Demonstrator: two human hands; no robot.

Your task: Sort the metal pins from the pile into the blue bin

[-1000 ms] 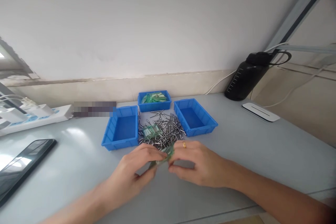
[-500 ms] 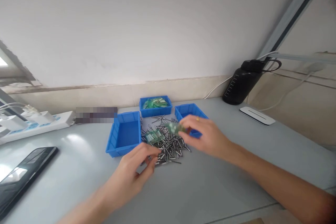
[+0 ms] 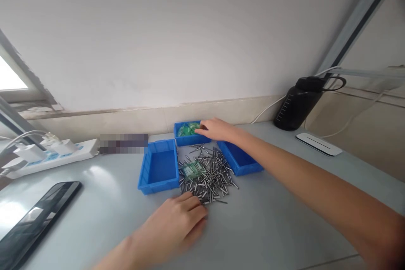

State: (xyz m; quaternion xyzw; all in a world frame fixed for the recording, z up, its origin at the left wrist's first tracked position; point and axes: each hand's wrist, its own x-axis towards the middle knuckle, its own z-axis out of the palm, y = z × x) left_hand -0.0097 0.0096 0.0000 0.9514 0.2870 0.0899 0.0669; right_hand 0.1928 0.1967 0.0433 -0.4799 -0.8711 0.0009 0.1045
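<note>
So our right hand [image 3: 215, 128] is over the back blue bin [image 3: 192, 140] at the green packets [image 3: 187, 129], can't tell if it's gripping one. Our left hand [image 3: 180, 219] sits by the metal pins [image 3: 215, 177], fingers curled, grip unclear. Another green packet [image 3: 193, 170] lies on the pile.

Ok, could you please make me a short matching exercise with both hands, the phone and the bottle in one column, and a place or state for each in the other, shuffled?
Column one
1. Left hand
2. Right hand
3. Phone
4. Bottle

Column two
A. Upright, with pale marks on its side
B. At the rear blue tray
C. Lying flat, dark screen
D. At the near edge of the metal pins

Pairs: 1-D, 2-B, 3-C, 4-A
</note>
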